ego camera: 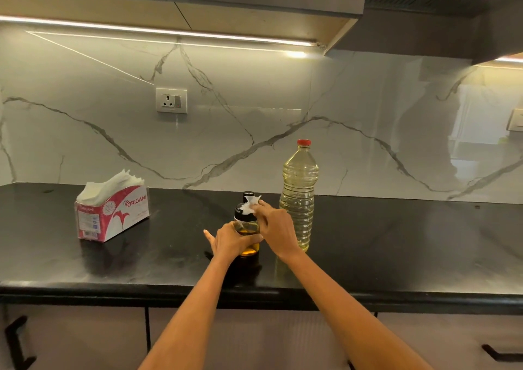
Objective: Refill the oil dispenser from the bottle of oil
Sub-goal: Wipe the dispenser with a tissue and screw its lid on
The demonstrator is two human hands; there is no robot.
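Left hand [230,239] grips the oil dispenser [247,228] near the countertop's [113,267] front edge, while the right hand [276,228] pinches a tissue [248,206] against its black top. Just beside it stands the capped oil bottle [298,194].

1. The oil dispenser [246,232] stands on the tabletop [396,251], near its front edge.
2. The oil bottle [298,197] stands just right of it.
3. The tissue box [111,214] sits well left.

Left hand [230,241] gripping, right hand [276,228] pinching.
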